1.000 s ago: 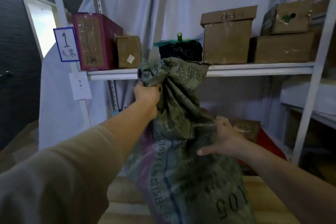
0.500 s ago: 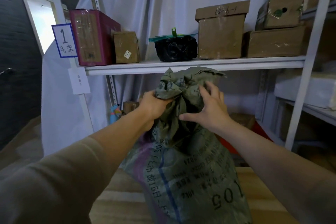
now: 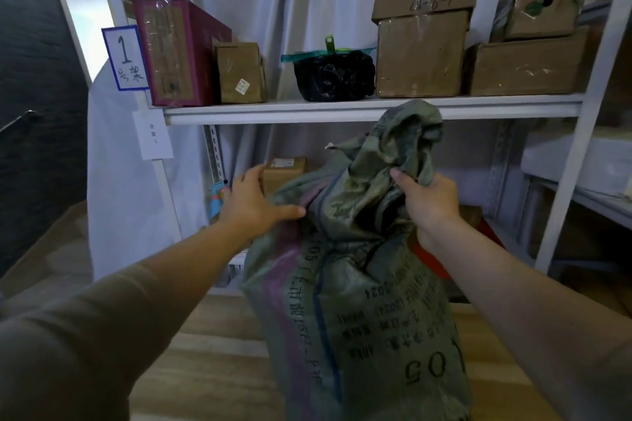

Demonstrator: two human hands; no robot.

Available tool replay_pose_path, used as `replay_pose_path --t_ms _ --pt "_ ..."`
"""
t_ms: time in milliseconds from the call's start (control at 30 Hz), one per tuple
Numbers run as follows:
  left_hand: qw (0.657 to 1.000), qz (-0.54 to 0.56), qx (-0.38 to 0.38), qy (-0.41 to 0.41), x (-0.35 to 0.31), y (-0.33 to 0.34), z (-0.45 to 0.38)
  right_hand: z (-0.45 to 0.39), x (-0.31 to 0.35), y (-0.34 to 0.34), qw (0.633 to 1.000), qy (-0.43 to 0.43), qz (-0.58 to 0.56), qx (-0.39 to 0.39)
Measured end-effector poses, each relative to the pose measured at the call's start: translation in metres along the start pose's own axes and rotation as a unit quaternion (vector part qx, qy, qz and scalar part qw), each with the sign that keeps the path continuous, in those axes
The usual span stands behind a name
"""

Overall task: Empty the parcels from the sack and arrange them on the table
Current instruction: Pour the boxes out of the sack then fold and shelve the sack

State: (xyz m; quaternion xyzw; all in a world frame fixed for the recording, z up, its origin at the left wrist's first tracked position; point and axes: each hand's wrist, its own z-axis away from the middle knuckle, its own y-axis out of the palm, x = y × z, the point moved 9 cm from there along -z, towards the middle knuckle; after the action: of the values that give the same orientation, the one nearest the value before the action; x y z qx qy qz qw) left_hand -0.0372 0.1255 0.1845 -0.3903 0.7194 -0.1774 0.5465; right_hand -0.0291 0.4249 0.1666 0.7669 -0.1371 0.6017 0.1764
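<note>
A full green woven sack (image 3: 355, 301) with printed black characters stands upright on the wooden table (image 3: 212, 362) in front of me. Its bunched neck (image 3: 407, 140) rises just below the shelf edge. My right hand (image 3: 427, 198) grips the gathered fabric at the right of the neck. My left hand (image 3: 253, 202) rests with fingers spread and straight against the sack's upper left shoulder. The parcels inside the sack are hidden.
A white metal rack (image 3: 372, 109) stands behind the sack. Its shelf holds a red box (image 3: 174, 51), cardboard boxes (image 3: 420, 44) and a black bagged parcel (image 3: 333, 73). A small carton (image 3: 285, 173) sits on the lower level, and a "1" sign (image 3: 126, 58) hangs at left.
My left hand let go of the sack's neck and moved to its left shoulder. My right hand closed on the neck fabric, and the sack dropped lower onto the table.
</note>
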Motion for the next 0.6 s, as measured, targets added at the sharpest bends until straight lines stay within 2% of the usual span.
replay_pose_path --t_ms 100,200,300,367,467,533,600 --pt "0.997 0.008 0.073 -0.029 0.015 0.019 0.001 -0.002 -0.008 -0.008 0.994 0.070 -0.081 -0.015" --pt "0.983 0.071 0.168 -0.013 0.008 0.049 0.002 -0.006 -0.018 -0.014 0.980 0.133 -0.140 -0.046" --pt "0.976 0.060 0.210 0.021 -0.013 0.077 0.007 -0.007 -0.023 -0.008 0.964 0.171 -0.200 -0.044" --pt "0.975 0.093 0.199 0.032 -0.027 0.087 0.008 -0.006 -0.021 -0.001 0.954 0.180 -0.237 -0.033" --pt "0.983 0.149 0.103 0.037 -0.033 0.079 -0.002 -0.009 -0.025 0.000 0.946 0.195 -0.257 -0.037" --pt "0.993 0.079 0.061 0.063 -0.040 0.071 -0.006 -0.010 -0.032 0.000 0.943 0.224 -0.246 -0.030" --pt "0.992 -0.015 0.051 0.113 -0.052 0.069 -0.007 -0.009 -0.038 0.003 0.940 0.255 -0.225 -0.008"
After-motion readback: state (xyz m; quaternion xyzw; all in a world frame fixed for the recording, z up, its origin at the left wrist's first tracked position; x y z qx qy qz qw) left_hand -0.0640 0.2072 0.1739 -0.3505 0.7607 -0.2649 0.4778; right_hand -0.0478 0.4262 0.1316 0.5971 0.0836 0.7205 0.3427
